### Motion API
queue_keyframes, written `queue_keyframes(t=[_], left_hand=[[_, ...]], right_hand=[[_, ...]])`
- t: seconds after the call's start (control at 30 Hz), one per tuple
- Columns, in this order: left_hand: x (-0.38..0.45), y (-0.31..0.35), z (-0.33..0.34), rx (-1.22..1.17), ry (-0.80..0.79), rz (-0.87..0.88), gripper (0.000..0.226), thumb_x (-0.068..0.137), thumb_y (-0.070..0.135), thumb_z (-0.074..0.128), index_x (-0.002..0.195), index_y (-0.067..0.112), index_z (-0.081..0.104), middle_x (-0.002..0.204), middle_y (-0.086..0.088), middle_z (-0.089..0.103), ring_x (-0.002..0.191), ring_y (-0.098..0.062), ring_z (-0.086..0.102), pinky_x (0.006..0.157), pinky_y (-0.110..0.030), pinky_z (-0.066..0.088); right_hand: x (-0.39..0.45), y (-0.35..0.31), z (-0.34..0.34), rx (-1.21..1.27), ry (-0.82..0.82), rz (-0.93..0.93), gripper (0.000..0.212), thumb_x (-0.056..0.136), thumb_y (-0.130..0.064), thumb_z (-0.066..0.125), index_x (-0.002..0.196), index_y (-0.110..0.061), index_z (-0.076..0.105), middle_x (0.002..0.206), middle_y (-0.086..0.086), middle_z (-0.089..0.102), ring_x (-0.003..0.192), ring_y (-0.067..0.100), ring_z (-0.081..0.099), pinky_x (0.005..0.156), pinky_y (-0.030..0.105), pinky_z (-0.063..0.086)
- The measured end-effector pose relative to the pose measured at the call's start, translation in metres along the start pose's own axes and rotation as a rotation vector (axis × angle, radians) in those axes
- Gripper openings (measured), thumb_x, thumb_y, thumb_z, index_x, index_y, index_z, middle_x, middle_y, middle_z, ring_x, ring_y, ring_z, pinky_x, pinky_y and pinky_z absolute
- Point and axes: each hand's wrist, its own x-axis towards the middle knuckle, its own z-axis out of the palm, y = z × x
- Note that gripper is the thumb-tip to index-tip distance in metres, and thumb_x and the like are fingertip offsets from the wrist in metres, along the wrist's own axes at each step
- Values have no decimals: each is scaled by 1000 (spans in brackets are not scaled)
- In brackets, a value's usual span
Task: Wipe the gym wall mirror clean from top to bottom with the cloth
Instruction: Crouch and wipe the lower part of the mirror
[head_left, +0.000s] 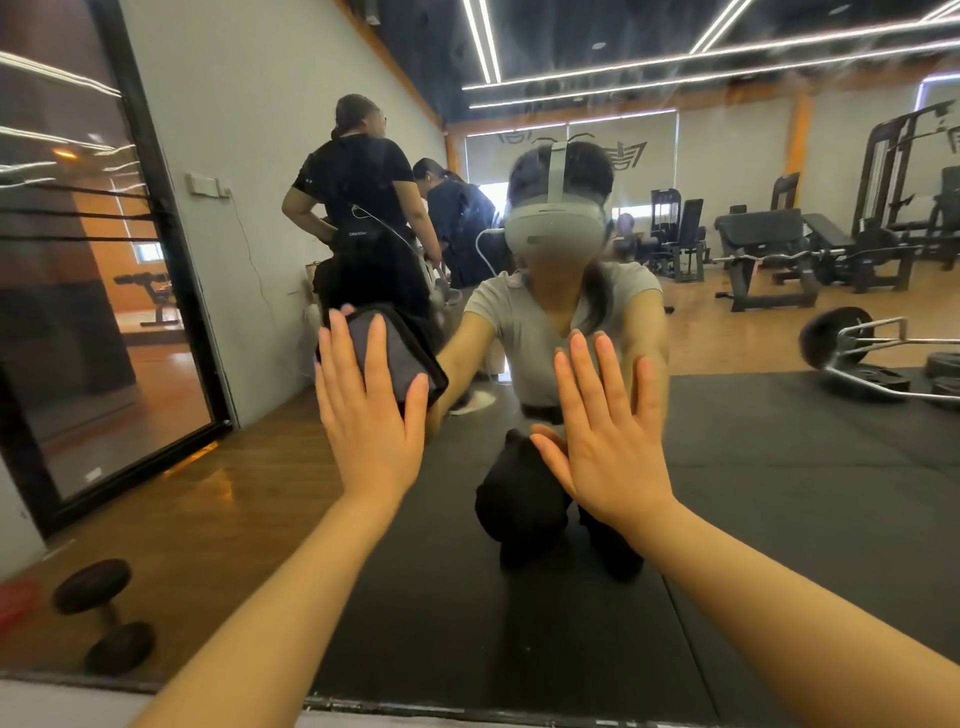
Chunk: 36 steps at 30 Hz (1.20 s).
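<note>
Left hand (366, 415) flat, fingers straight, pressing grey cloth (392, 345) against mirror (779, 467). Nothing curled round it, no pinch. Cloth sits under fingers, bulk bunched just beyond fingertips and toward thumb side. Risk: loose pad slips out from under palm on downstroke, drops. Right hand (605, 441) spread bare on glass beside it, holding nothing; likely leaves fresh prints needing another pass.

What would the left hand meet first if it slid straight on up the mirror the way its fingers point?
Only more mirror, it seems. The left hand presses the cloth flat against the glass, fingers pointing up; nothing real sits on the glass above.
</note>
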Motion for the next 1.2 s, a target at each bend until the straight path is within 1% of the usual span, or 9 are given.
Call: queue_keyframes(t=[0.07, 0.2, 0.33, 0.57, 0.8, 0.9, 1.0, 1.07, 1.2], left_hand=[[-31, -3, 3, -21, -46, -28, 68, 102, 42, 40, 159, 29, 4, 165, -5, -5, 153, -26, -2, 122, -49, 11], [-65, -4, 3, -39, -115, -78, 74, 98, 33, 49, 158, 31, 6, 165, -3, -5, 153, -27, 1, 115, -60, 30], [-65, 3, -3, -9, -156, -128, 74, 96, 32, 51, 158, 29, 11, 164, -3, -4, 151, -28, 3, 108, -61, 39], [-65, 19, -15, 70, -231, -230, 70, 98, 32, 53, 158, 27, 18, 166, -9, 4, 152, -34, 11, 106, -57, 43], [-59, 43, -28, 56, -293, -380, 70, 103, 29, 52, 158, 36, 10, 167, -11, -7, 154, -30, 1, 110, -41, 38], [-56, 52, -32, 54, -307, -426, 70, 103, 29, 51, 158, 37, 9, 167, -8, -5, 154, -28, 3, 112, -39, 35], [-53, 57, -35, 62, -328, -468, 70, 103, 29, 51, 158, 37, 8, 167, -7, -4, 153, -28, 5, 113, -41, 35], [-52, 61, -35, 79, -335, -478, 70, 104, 28, 49, 158, 38, 6, 167, -7, -4, 153, -28, 6, 113, -41, 35], [-51, 65, -31, 110, -325, -482, 71, 105, 26, 47, 158, 37, 2, 167, -8, -4, 154, -28, 4, 112, -42, 38]], right_hand=[[-1, 0, -1, 8, -19, 0, 77, 103, -54, 30, 158, -4, 14, 165, 17, 7, 154, 34, 3, 123, 56, 0], [1, 0, -6, 25, -67, 2, 76, 103, -54, 28, 159, -4, 16, 166, 17, 6, 154, 35, 3, 123, 57, 3], [0, 0, -15, 91, -116, 6, 76, 101, -53, 28, 158, -4, 17, 166, 17, 7, 154, 36, 4, 122, 60, 9], [-6, 9, -22, 85, -159, -114, 74, 99, -49, 37, 158, -7, 22, 167, 14, 10, 154, 35, 4, 121, 62, 12], [-8, 16, -18, 96, -165, -160, 77, 97, -51, 38, 159, -9, 20, 167, 12, 6, 155, 33, 2, 123, 58, 6], [-9, 18, -18, 95, -179, -172, 77, 99, -52, 38, 160, -10, 17, 168, 11, 6, 155, 32, 0, 123, 57, 4], [-9, 19, -19, 122, -186, -169, 81, 97, -54, 47, 160, -10, 18, 168, 12, 7, 155, 32, 1, 123, 55, 2], [-8, 19, -20, 126, -203, -179, 86, 96, -58, 45, 160, -10, 15, 168, 13, 6, 154, 33, -1, 122, 55, -1], [-8, 19, -15, 123, -212, -188, 83, 98, -64, 26, 160, -10, 11, 168, 13, 3, 154, 33, -5, 122, 55, -6]])
